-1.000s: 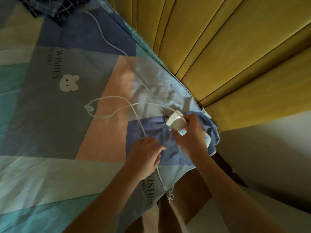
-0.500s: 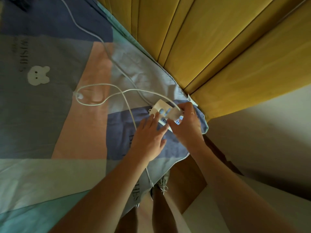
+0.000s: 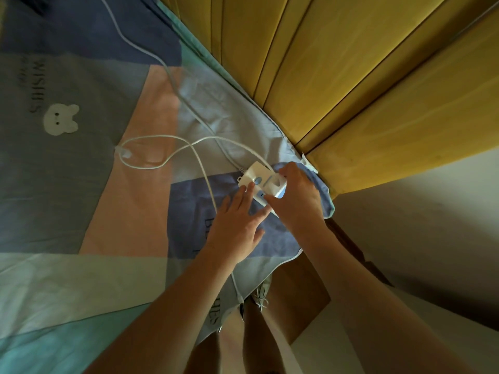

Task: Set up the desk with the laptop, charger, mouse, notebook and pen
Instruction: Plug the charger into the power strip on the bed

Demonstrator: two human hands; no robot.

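- At the far left I see the bedsheet, a patchwork of grey, blue, pink and teal panels, with a white bear face printed on the grey panel beside the word "WISHES".
- A thin white cable lies on the sheet in a loose loop over the pink panel, with a small connector at the loop's left end; one strand crosses the blue panel toward me and passes under my left wrist, running on to the sheet's near edge.
- A second, thicker white cord comes down from the top edge of the view and reaches the white block near the bed corner.
- My left hand lies flat on the blue panel, palm down, fingers spread and extended; the fingertips touch the near edge of the white block, and nothing is enclosed in this hand.
- The charger, the white block with a round blue-grey button and a socket on its face, sits on the sheet at the bed corner, between my two hands; I cannot tell whether it is a power brick or a socket strip.
- My right hand curls over the block's right end, thumb on the near side and fingers on the far side, gripping it.
- Beyond the bed corner stands a yellow padded headboard with vertical seams.
- At lower right is a pale wall, and below the sheet's edge my legs and a brown floor.
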